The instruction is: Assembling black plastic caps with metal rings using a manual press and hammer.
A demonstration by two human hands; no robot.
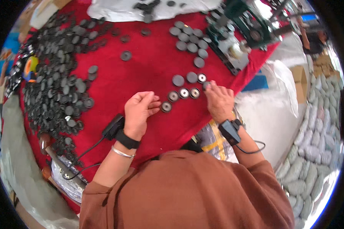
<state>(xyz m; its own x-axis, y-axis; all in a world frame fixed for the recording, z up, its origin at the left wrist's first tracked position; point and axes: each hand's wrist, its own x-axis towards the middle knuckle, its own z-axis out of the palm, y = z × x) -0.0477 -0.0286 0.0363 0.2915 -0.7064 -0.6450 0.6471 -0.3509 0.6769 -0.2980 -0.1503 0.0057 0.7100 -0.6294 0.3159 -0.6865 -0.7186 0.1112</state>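
Right hand [220,101]: pinching a dark-grey round disc [206,85] at right on the red cloth [153,66]. Left hand [137,111]: fingers curled, contents cannot be determined. Disc presumably light, stiff, smooth; grip opposite rim edges.

Head: left fisheye | from above, facing down | near left hand [138,111], right hand [220,102]

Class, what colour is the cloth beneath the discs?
The cloth is red, seen best in the head view.
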